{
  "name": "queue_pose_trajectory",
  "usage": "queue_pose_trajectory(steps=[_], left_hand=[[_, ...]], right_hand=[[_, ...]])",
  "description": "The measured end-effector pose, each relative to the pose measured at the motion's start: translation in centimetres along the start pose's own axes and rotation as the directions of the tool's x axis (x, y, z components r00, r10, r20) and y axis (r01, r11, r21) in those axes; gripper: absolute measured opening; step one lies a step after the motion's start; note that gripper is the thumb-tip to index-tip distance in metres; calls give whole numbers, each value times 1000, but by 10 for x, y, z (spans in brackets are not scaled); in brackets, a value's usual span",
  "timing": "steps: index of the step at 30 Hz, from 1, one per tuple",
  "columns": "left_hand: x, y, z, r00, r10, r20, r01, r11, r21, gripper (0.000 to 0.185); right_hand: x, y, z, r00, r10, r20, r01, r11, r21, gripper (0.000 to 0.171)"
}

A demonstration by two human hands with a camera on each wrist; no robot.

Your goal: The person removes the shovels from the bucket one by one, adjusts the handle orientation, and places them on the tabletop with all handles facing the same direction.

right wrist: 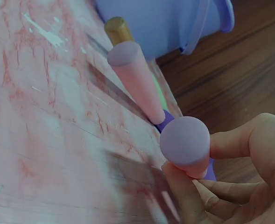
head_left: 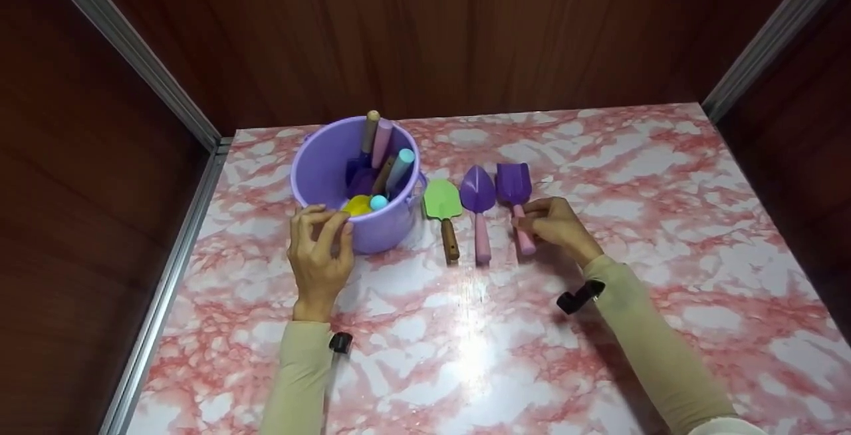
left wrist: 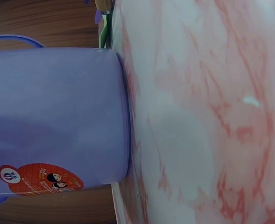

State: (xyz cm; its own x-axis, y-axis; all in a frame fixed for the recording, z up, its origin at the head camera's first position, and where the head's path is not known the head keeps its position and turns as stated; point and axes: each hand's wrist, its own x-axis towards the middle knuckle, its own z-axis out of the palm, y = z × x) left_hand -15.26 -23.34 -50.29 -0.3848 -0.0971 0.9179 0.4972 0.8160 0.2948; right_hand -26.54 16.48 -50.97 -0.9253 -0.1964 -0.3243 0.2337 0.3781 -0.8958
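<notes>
A lavender bucket [head_left: 382, 239] stands at the left. My left hand [head_left: 319, 255] grips the near rim with bent fingers; its underside is hidden in the head view, and the left wrist view shows mostly the bucket's side [left wrist: 58, 112]. To the right of the bucket, three hand tools lie in a row: a green spade [head_left: 442, 199] with a brown handle, a pointed purple trowel [head_left: 478, 189] with a pink handle, and a square purple shovel [head_left: 513, 182]. My right hand [head_left: 558, 225] pinches that shovel's pink handle [right wrist: 185, 142] between thumb and fingers.
Inside the bucket are several tool handles, among them a pink handle [head_left: 381, 142] and a light blue handle [head_left: 400, 169], plus a yellow item [head_left: 359, 205]. A marbled red and white table [head_left: 412, 355] lies beneath. Brown wood panels [head_left: 465, 36] enclose its back and sides.
</notes>
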Motion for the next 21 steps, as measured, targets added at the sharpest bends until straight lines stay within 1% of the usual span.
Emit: queue_pose_trajectory(steps=[4, 12, 15, 21], left_hand=[[0, 0, 0, 1000, -9, 2, 9, 1000, -7, 26], [-2, 1, -1, 1000, -15, -3, 15, 1000, -14, 25], [-1, 1, 0, 1000, -16, -6, 16, 1000, -19, 25], [0, 1, 0, 1000, -17, -8, 17, 1000, -26, 26]], right_hand=[[1, 3, 0, 1000, 1, -3, -1, 1000, -9, 51], [2, 3, 1, 998, 46, 53, -49, 997, 62, 55], [2, 2, 0, 998, 46, 53, -48, 998, 44, 54], [3, -2, -2, 997, 58, 50, -56, 998, -31, 50]])
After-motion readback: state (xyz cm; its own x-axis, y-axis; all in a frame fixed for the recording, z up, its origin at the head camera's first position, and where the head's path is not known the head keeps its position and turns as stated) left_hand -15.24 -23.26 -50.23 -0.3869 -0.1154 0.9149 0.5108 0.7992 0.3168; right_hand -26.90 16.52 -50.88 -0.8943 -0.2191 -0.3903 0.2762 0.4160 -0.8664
